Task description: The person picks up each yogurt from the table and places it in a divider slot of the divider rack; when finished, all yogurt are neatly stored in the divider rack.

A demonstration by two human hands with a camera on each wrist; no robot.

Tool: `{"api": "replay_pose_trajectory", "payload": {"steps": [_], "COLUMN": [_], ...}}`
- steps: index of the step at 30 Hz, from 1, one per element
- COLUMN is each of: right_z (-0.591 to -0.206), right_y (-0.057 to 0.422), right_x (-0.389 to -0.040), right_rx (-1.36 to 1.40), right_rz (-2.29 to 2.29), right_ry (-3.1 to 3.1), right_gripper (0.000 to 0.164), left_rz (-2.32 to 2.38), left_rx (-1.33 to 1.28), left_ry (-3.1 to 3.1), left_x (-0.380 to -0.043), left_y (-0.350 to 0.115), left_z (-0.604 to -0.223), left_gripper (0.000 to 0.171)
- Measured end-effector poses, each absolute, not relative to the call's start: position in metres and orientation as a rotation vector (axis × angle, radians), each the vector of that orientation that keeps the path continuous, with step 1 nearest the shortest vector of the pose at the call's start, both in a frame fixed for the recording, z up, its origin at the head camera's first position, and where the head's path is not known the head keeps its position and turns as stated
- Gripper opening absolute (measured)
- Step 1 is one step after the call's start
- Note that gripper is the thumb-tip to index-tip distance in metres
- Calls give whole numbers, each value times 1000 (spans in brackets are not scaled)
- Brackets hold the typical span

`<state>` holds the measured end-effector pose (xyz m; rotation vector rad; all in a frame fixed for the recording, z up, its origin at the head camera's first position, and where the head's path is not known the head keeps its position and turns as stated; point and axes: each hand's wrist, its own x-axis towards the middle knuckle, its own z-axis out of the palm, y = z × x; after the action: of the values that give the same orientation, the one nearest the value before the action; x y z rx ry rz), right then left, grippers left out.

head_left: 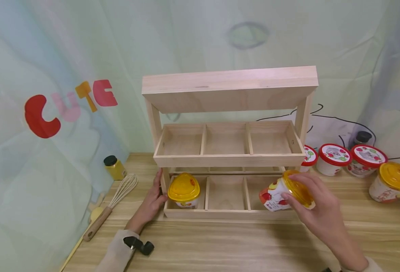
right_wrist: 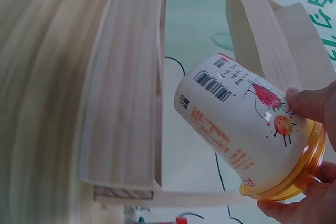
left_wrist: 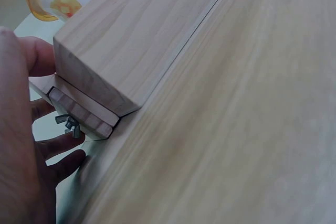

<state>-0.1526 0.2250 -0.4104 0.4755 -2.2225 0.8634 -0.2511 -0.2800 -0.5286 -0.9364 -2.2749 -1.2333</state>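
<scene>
A light wooden two-tier rack (head_left: pixel 225 215) stands on the table, each tier split into three compartments. My left hand (head_left: pixel 151 201) grips its lower left corner; in the left wrist view the thumb lies against the tray's end and the fingers reach behind, near a wing nut (left_wrist: pixel 68 123). My right hand (head_left: pixel 317 202) holds a white fruit-printed cup (head_left: pixel 275 196) by its orange-yellow lid (right_wrist: pixel 302 174). This cup is tilted, its base toward the lower right compartment. Another yellow-lidded cup (head_left: pixel 184 190) stands in the lower left compartment.
Right of the rack stand several red-lidded tubs (head_left: pixel 334 160), a yellow-lidded cup (head_left: pixel 391 183) and a black-capped jar (head_left: pixel 361 138). At the left are a whisk (head_left: pixel 110 209) and a yellow jar (head_left: pixel 116 169). A printed curtain (head_left: pixel 200 37) hangs behind.
</scene>
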Motion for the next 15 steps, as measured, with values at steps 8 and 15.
{"api": "replay_pose_trajectory", "payload": {"steps": [8,15], "right_z": [-416,-421], "right_y": [209,203], "right_x": [-158,-165], "right_rx": [504,515], "right_rz": [880,896], "right_ry": [-2196,-2180], "right_gripper": [59,56], "left_rz": [-1248,-1259], "left_rx": [-921,-939], "left_ry": [-2289,-2293], "left_x": [-261,-266], "left_y": [-290,-293], "left_z": [-547,-553], "left_gripper": [83,83]}}
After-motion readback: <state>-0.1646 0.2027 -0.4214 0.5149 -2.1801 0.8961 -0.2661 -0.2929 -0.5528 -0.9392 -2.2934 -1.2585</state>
